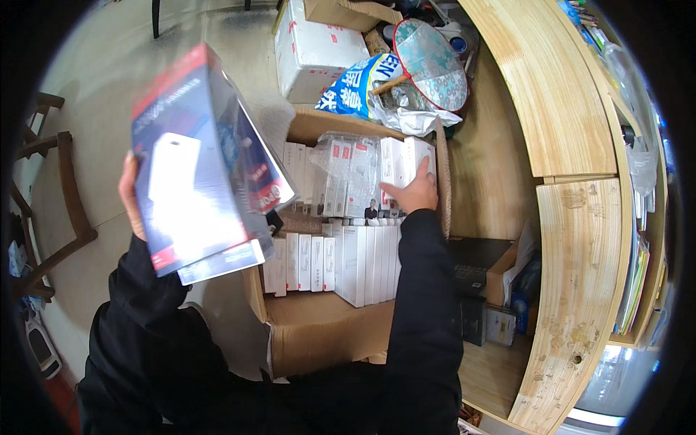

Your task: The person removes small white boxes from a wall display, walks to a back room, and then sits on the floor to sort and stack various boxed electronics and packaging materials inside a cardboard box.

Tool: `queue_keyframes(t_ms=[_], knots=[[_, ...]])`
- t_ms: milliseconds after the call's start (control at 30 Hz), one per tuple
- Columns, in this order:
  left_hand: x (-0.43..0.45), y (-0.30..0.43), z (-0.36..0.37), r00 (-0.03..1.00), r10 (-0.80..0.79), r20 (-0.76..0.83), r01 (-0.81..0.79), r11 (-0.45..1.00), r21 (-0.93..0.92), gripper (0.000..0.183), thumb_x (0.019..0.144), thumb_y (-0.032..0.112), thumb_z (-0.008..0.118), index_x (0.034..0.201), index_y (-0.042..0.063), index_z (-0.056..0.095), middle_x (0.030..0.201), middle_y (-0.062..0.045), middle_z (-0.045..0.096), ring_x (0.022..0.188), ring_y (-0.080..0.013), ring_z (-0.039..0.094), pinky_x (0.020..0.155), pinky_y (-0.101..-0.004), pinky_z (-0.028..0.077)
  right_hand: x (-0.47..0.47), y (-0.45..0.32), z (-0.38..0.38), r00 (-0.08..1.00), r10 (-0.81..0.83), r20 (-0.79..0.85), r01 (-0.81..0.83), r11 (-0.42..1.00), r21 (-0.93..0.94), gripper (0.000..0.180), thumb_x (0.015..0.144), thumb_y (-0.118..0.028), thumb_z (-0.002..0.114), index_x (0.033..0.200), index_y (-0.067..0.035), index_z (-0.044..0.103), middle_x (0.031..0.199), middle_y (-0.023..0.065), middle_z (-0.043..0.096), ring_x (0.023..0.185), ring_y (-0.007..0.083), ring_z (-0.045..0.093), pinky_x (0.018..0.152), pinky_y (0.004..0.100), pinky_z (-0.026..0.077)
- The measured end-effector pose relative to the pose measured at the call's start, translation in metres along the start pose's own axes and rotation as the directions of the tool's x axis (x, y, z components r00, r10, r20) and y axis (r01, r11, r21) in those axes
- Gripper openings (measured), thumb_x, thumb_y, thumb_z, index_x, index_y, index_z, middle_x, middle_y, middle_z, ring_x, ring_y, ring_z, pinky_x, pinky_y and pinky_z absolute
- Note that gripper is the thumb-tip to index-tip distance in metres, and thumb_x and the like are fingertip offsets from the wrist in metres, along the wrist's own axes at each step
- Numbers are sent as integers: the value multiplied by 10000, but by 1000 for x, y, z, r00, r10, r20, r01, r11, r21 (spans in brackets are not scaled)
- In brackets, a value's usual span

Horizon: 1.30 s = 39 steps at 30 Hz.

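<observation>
My left hand (130,196) grips the outer side of a large blue and red product package (185,125), raised left of an open cardboard carton (331,337). Glare whitens part of its printed front, and most of my left fingers are behind it. My right hand (416,190) reaches into the carton's far right corner, thumb and forefinger apart on the white boxes (393,157) there. Bubble wrap (348,147) covers some white boxes at the back. In the near row, several slim white boxes (367,261) stand on edge side by side.
Beyond the carton stand a white foam box (321,54), a blue and yellow plastic bag (353,87) and a round hand fan (432,65). A wooden shelf unit (571,272) borders the right side. A wooden chair (70,190) is at the left.
</observation>
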<state>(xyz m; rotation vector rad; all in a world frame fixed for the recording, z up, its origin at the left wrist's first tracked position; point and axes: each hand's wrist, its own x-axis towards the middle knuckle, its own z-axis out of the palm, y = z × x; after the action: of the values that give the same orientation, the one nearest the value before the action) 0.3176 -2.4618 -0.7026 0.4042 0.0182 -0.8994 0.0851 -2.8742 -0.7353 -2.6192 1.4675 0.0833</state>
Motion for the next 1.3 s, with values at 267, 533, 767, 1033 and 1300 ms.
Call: queue_keyframes(t_ms=[267,533,767,1033,1300], knots=[[-3,49,-33,988,70,138,-81,994,76,766,971,527,538,1559,77,344,1492,-221,454,1295,-330,563,1039,-511,523,24,16,-32,991,44,-125,-44,999,4,1034,708,-340,797,1530,20,284,1210,266,663,1116,432,649,948,476,527],[-1,71,-81,860,497,114,-484,725,491,732,928,328,620,1555,84,330,1513,-220,419,1307,-322,555,1047,-492,530,17,36,-76,931,19,-366,151,889,432,588,802,-102,842,1291,33,545,1192,160,694,1072,242,676,944,357,525],[22,69,-113,630,692,353,-655,228,721,761,891,153,692,1550,91,317,1532,-218,387,1318,-315,549,1053,-475,536,-36,48,-139,978,152,-145,11,652,758,667,833,-141,818,1383,62,500,1286,190,645,1138,265,652,976,339,509],[22,65,-101,550,645,530,-731,65,680,757,876,43,752,1517,85,352,1521,-203,403,1303,-300,564,1040,-454,553,-148,-12,-9,918,-71,391,-347,337,875,553,865,-78,757,1344,28,502,1201,155,667,1101,216,652,965,341,519],[10,67,-56,842,538,43,-507,760,407,578,922,430,717,1319,29,594,1217,-149,696,1055,-251,708,875,-402,610,-207,-49,46,919,-119,376,82,990,114,876,888,-289,659,1513,130,210,1203,343,608,1065,444,654,945,450,534]])
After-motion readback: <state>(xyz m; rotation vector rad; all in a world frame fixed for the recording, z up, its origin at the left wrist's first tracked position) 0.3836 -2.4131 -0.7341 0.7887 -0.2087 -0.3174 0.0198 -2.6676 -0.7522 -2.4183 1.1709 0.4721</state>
